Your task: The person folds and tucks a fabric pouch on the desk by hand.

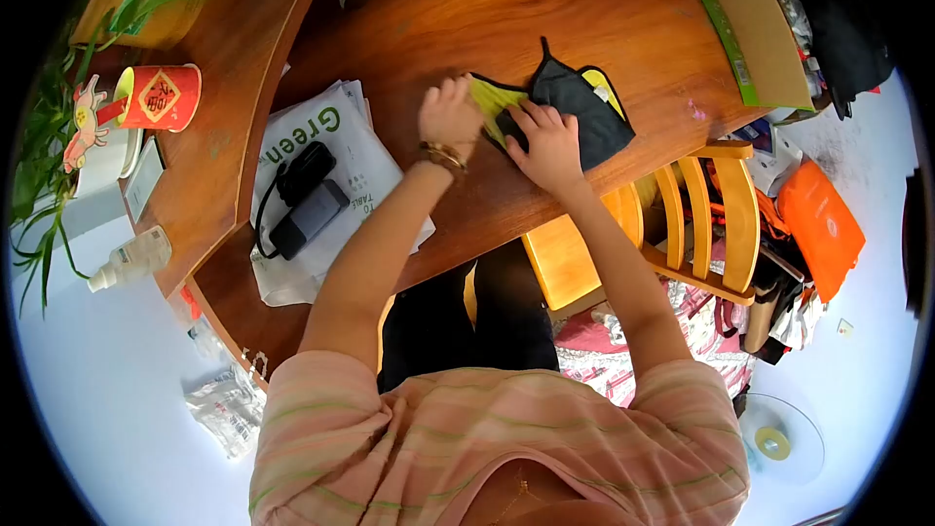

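Far left on my feed, a red paper cup point(175, 97) sits on the curved side shelf point(229, 68), beside the plant leaves point(39, 170) and well apart from the handling area. Next comes a plastic bag printed "Green" point(375, 151), lying flat on the counter point(604, 0); a dark power adapter point(310, 219) rests on it, its weight probably helping hold the plastic down.

My left hand point(450, 119), a bracelet point(445, 154) at its wrist, is blurred by the yellow-green edge of a dark-grey cloth piece point(599, 131); I can't tell whether its fingers pinch that edge. The cloth lies near the counter's front edge, within easy reach of both arms, its small loop point(544, 46) pointing away from me. My right hand point(548, 144) lies over it from above, fingers spread and slightly bent, which I judge steadies the fabric against the wood.

Rightward, a wooden chair point(745, 229) stands close to the counter, and a cardboard box point(765, 34) holds assorted goods at the far end.
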The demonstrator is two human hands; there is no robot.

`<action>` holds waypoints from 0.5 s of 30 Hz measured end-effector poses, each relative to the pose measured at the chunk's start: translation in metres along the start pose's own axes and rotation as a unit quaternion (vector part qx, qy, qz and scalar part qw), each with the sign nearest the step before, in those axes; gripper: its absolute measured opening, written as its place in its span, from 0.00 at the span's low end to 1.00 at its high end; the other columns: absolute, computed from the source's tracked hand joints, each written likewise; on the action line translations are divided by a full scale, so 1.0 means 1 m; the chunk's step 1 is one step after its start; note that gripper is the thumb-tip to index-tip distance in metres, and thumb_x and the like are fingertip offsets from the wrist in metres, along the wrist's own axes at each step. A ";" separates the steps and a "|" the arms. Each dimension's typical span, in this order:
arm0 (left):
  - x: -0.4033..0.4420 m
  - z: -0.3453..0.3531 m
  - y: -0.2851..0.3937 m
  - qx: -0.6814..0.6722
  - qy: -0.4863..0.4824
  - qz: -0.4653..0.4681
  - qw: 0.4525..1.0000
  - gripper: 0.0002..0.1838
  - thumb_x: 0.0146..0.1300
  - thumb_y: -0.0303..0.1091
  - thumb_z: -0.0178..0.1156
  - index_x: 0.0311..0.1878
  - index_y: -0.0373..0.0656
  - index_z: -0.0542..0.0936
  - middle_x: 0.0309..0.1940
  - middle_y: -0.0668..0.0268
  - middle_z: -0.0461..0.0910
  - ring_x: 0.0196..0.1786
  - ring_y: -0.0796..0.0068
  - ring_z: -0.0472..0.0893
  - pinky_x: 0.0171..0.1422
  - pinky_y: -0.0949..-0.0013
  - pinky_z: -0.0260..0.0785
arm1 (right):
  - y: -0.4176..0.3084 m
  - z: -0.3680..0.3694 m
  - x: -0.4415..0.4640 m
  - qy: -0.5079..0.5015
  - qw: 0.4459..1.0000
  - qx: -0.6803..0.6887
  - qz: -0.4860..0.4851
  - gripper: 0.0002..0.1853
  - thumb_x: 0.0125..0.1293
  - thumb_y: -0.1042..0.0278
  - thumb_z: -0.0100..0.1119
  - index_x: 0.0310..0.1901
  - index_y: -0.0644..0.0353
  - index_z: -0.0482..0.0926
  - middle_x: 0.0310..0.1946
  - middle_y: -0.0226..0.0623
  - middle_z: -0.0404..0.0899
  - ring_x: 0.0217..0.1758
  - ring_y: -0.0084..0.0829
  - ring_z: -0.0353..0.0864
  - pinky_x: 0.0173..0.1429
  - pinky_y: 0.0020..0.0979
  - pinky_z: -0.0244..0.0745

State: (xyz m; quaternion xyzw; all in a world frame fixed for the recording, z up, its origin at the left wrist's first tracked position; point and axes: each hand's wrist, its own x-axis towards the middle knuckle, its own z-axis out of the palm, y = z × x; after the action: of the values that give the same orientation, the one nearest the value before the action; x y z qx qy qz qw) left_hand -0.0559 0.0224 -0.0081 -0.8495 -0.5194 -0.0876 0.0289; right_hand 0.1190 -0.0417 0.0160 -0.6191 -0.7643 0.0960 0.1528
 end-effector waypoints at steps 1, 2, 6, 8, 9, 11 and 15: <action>0.004 -0.005 -0.013 0.038 0.010 -0.010 0.999 0.23 0.66 0.40 0.56 0.61 0.39 0.79 0.45 0.68 0.77 0.51 0.70 0.73 0.54 0.66 0.63 | 0.001 -0.001 0.007 -0.010 0.999 -0.015 -0.031 0.25 0.59 0.56 0.65 0.58 0.53 0.78 0.65 0.36 0.72 0.66 0.35 0.69 0.61 0.45 0.62; 0.009 -0.010 -0.025 0.038 -0.028 -0.033 0.998 0.23 0.69 0.42 0.53 0.62 0.41 0.79 0.46 0.69 0.78 0.51 0.70 0.73 0.55 0.65 0.62 | 0.001 0.001 0.015 -0.002 0.998 -0.024 -0.058 0.25 0.61 0.54 0.64 0.59 0.52 0.78 0.68 0.37 0.70 0.72 0.36 0.65 0.69 0.53 0.57; 0.029 -0.009 -0.073 0.075 -0.037 -0.092 0.992 0.24 0.72 0.44 0.50 0.65 0.42 0.77 0.52 0.69 0.77 0.56 0.69 0.73 0.58 0.63 0.62 | -0.021 0.036 0.048 0.025 0.995 0.045 -0.085 0.26 0.65 0.52 0.61 0.64 0.49 0.75 0.73 0.44 0.63 0.81 0.38 0.53 0.76 0.65 0.41; 0.042 -0.007 -0.090 0.071 -0.063 -0.121 0.988 0.25 0.74 0.46 0.47 0.67 0.44 0.75 0.58 0.68 0.76 0.60 0.67 0.72 0.62 0.62 0.62 | -0.043 0.053 0.058 0.038 0.997 0.035 -0.061 0.30 0.66 0.49 0.60 0.68 0.49 0.71 0.71 0.47 0.63 0.80 0.41 0.53 0.74 0.64 0.45; 0.049 0.005 -0.097 0.075 -0.007 -0.127 0.989 0.23 0.71 0.47 0.53 0.62 0.44 0.79 0.57 0.69 0.77 0.60 0.68 0.73 0.63 0.63 0.61 | -0.055 0.058 0.063 0.040 0.998 0.027 -0.042 0.32 0.66 0.48 0.60 0.69 0.49 0.69 0.71 0.47 0.63 0.80 0.41 0.53 0.74 0.63 0.47; 0.072 0.001 -0.106 0.018 -0.007 -0.133 0.991 0.23 0.73 0.47 0.51 0.63 0.45 0.78 0.59 0.68 0.77 0.62 0.67 0.72 0.64 0.62 0.60 | -0.073 0.064 0.071 0.061 0.998 0.001 -0.033 0.33 0.66 0.47 0.60 0.70 0.50 0.67 0.69 0.47 0.64 0.76 0.42 0.58 0.69 0.59 0.54; 0.073 -0.014 -0.103 0.029 -0.121 -0.131 0.984 0.25 0.76 0.48 0.45 0.70 0.48 0.73 0.62 0.65 0.74 0.64 0.61 0.71 0.66 0.58 0.61 | -0.086 0.062 0.076 0.088 0.996 -0.008 -0.008 0.33 0.65 0.50 0.60 0.70 0.51 0.68 0.62 0.46 0.70 0.64 0.41 0.67 0.56 0.47 0.63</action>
State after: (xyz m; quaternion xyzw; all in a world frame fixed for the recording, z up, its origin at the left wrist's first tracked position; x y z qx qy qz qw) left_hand -0.1165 0.1315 0.0146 -0.7775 -0.6279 0.0279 -0.0210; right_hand 0.0048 0.0163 -0.0042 -0.6203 -0.7535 0.0334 0.2152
